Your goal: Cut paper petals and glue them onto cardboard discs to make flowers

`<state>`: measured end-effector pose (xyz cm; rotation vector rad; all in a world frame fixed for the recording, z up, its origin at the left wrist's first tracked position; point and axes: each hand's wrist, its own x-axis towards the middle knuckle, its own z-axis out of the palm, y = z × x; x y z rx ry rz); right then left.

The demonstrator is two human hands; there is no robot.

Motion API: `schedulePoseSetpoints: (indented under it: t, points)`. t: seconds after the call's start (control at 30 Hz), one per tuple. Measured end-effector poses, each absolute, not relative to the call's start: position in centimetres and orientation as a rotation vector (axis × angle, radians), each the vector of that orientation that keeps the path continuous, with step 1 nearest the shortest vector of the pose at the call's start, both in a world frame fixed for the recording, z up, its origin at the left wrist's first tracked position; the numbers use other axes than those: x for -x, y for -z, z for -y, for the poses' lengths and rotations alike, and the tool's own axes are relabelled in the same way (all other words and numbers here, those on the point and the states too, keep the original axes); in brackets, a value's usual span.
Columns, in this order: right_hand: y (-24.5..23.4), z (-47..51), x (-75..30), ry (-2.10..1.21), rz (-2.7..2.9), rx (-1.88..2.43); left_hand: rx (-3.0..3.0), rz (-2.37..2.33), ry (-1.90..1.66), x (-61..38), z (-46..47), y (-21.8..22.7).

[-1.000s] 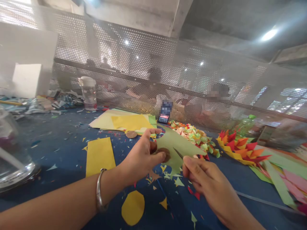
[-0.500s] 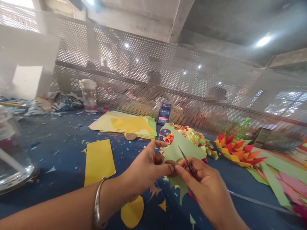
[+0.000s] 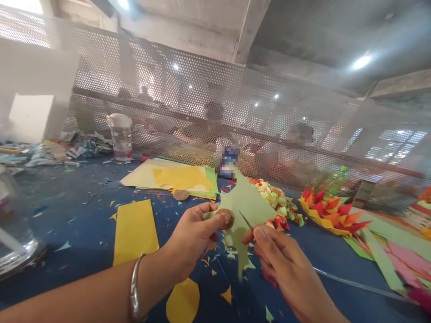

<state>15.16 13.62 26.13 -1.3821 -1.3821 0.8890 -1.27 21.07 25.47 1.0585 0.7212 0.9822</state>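
Between the thumb and fingers of my left hand (image 3: 198,226) is a sheet of pale green paper (image 3: 247,199), its edge cut in curves. Under that thumb a small brown disc (image 3: 228,217) lies against the paper. My right hand (image 3: 281,251) is closed around small scissors (image 3: 246,220); their thin dark blades point up and left in front of the sheet, and the handles are hidden in my fingers. Below my left wrist lies a yellow paper oval (image 3: 183,300). A yellow paper rectangle (image 3: 136,231) is to the left of that hand.
Stacked yellow and green sheets (image 3: 175,177) lie at the back, with another brown disc (image 3: 181,194) at their edge. A phone (image 3: 229,161) leans by the perforated screen (image 3: 168,98). Folded red-orange paper (image 3: 332,211) sits right, clear cups (image 3: 119,137) left. Scraps litter the blue table (image 3: 84,242).
The green sheet has turned and shifted left with my left hand, which now pinches the disc flat against it. My right hand has moved slightly away from the left, scissors still held.
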Motion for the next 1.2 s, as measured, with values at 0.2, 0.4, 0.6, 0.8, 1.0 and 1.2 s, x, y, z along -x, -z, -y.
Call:
schedulePoseSetpoints:
  t: [0.2,0.4,0.6,0.8,1.0,1.2]
  points:
    - [-25.8,-14.0,-15.7,-0.997,1.4,1.425,-1.196,-0.731,-1.052,1.4,-21.1,-25.8]
    - [-26.0,-14.1,-15.8,-1.049,1.406,1.409,-1.111,-0.635,-0.956,1.2,-20.8,-25.4]
    - [-25.9,-14.1,-15.9,-1.022,1.449,1.403,-1.11,-0.544,-0.895,0.9,-19.8,-25.2]
    - [-25.6,-14.3,-16.3,-1.003,1.479,1.421,-1.129,-0.502,-0.878,0.7,-19.4,-25.1]
    - [-26.1,-14.0,-16.0,-0.976,1.503,1.432,-1.107,-0.493,-0.882,0.8,-19.3,-25.2]
    - [-26.5,-13.7,-15.6,-0.981,1.468,1.447,-1.2,-0.531,-0.902,0.7,-19.5,-24.6]
